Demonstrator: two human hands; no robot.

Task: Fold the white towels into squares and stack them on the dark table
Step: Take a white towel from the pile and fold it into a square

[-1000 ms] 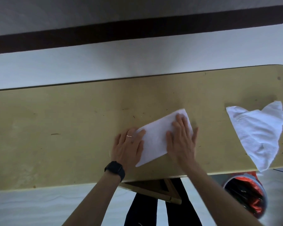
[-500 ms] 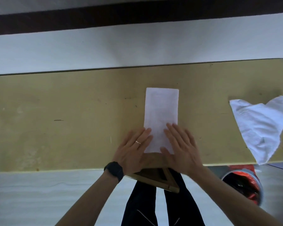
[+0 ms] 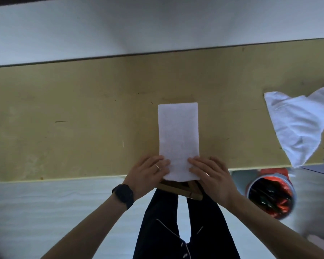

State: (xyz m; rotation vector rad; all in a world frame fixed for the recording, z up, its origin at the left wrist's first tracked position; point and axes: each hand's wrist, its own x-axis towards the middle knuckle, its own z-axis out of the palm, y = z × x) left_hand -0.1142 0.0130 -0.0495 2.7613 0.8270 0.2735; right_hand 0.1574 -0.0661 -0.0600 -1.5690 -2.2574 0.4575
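**Second fold: towel strip about to be halved into a square**

Left hand [image 3: 148, 171] and right hand [image 3: 211, 174] sat at lower centre of the frame, one on each near corner of the folded towel [image 3: 178, 131]. Fingers of both were curled onto the cloth and looked to be pinching the corners, though the thumbs were hidden. A ring [image 3: 157, 167] showed on the left hand and a black watch [image 3: 123, 195] on that wrist.

The towel lay as a long narrow strip at frame centre, running straight up from the hands. Its near end was at, or just over, the bottom edge of the tan table [image 3: 82, 118], and it was flat with clean edges.

Judgement: the step in hand was the half-fold. To do it well:
- Lift both corners together and level.
- Carry them up-frame to meet the far corners.
- Match the edges before pressing the crease flat, because uneven lifting would skew the square.
- Keep the layers pinched so the lower one does not slip.

A crumpled towel [image 3: 299, 124] lay unfolded at the right edge of the frame, well apart from the strip. A bucket [image 3: 271, 197] with red inside stood on the floor at lower right. No finished stack and no clearly dark table were in view, so I judged most of the task was left.
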